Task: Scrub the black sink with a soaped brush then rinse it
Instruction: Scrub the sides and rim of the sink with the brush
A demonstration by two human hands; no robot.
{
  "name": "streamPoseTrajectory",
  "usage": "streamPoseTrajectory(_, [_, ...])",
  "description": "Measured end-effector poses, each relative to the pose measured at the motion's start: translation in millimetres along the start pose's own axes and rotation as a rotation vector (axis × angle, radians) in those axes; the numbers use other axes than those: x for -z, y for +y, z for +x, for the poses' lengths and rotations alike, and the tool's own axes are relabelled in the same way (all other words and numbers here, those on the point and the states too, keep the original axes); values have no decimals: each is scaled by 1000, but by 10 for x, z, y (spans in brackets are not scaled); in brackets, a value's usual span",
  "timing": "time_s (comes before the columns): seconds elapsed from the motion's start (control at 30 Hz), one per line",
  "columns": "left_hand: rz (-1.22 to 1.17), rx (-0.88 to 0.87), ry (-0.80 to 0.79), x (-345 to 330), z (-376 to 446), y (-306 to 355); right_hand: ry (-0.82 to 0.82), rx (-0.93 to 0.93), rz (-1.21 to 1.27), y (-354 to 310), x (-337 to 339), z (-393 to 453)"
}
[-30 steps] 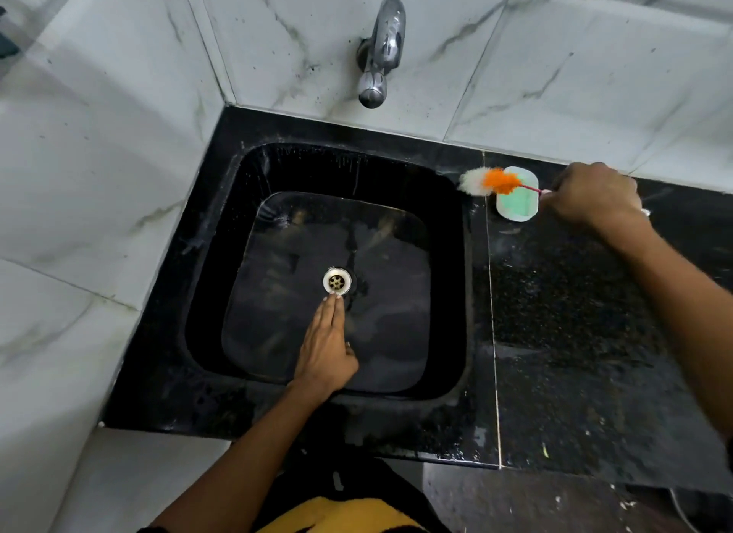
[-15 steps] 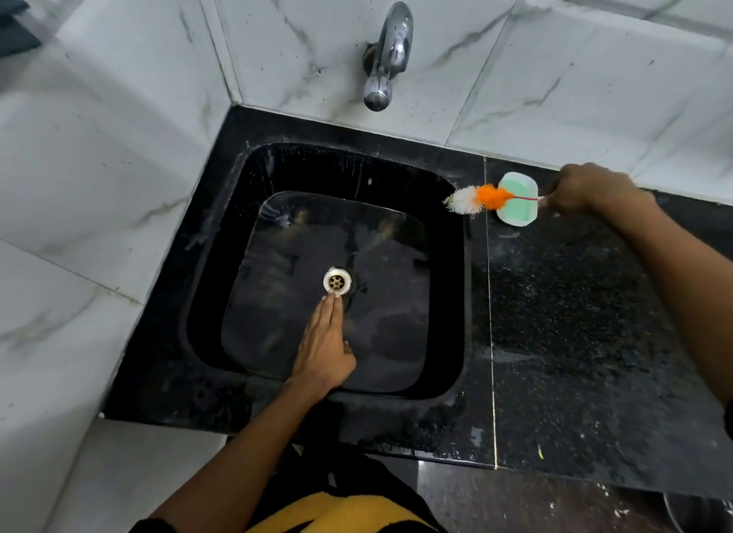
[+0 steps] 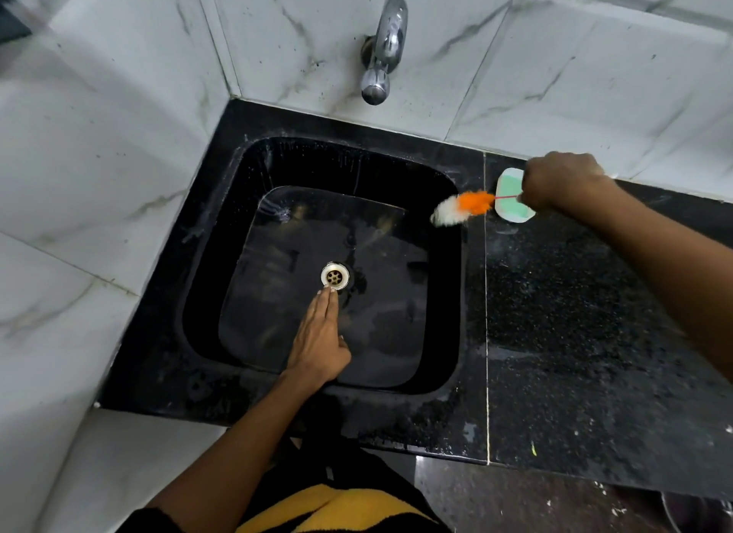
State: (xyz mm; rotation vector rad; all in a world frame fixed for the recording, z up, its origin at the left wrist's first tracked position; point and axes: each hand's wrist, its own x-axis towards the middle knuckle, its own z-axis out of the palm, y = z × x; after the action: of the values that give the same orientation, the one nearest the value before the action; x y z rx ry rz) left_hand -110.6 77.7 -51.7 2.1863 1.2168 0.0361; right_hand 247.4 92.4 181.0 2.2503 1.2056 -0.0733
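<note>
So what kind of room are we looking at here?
Probably a kitchen or utility wash area. A black sink is set into a speckled black stone counter, a chrome tap juts from marble-look wall tiles, and a soap bar sits beside the basin.

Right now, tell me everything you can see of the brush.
The brush has a fluffy head, orange near the handle and white at the tip, on a thin red stem. The right hand grips it by the handle end. It is held nearly level, tip tilted slightly down, over the sink's right rim, apart from the basin floor.
</note>
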Motion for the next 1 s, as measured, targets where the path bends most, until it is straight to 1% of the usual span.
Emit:
streamPoseTrajectory(0.03, [-2,1,-1,1,-2,-5,54,8,-27,-44,-8,-32])
streamPoseTrajectory(0.07, [-5,4,2,5,-3,-14,74,25,-43,-96,-22,-63])
streamPoseTrajectory(0.1, [-6,6,6,7,-4,-21,46,43,-52,-138,-24,-90])
streamPoseTrajectory(0.2, [-12,13,5,-2,-9,-35,-182,41,-96,-191,51,-144])
streamPoseTrajectory(0.23, [-12,12,-2,-6,-9,-32,-215,23,-121,-186,98,-166])
streamPoseTrajectory(0.27, [-12,9,-12,-10,-9,-29,-194,13,-125,-172,139,-185])
streamPoseTrajectory(0.37, [-22,-9,-55,-24,-7,-42,-24,28,-65,-101,152,-236])
streamPoseTrajectory(0.4, [-22,-13,-66,-25,-4,-54,-13,54,-65,-111,148,-289])
streamPoseTrajectory(0.43, [-23,-12,-73,-27,-4,-59,-53,99,-81,-114,146,-347])
streamPoseTrajectory(0.5, [-27,-2,-73,-32,2,-62,-221,171,-165,-153,166,-459])
streamPoseTrajectory(0.53, [-26,1,-69,-39,5,-60,-280,195,-223,-170,177,-524])
streamPoseTrajectory(0.57, [-26,0,-66,-38,11,-57,-270,223,-261,-184,195,-568])
streamPoseTrajectory(0.67, [-18,-6,-71,-44,13,-56,-37,284,-314,-172,209,-650])
streamPoseTrajectory(0.7, [-18,-6,-72,-42,10,-53,0,315,-337,-178,184,-690])
streamPoseTrajectory(0.73, [-20,-2,-70,-36,10,-50,-17,351,-374,-187,163,-731])
streamPoseTrajectory(0.83, [-23,6,-64,-30,8,-42,-212,425,-458,-203,204,-873])
streamPoseTrajectory(0.87, [-18,1,-64,-32,7,-37,-225,423,-477,-200,245,-910])
streamPoseTrajectory(1.0, [-7,-14,-82,-35,11,-28,-87,480,-479,-175,255,-1052])
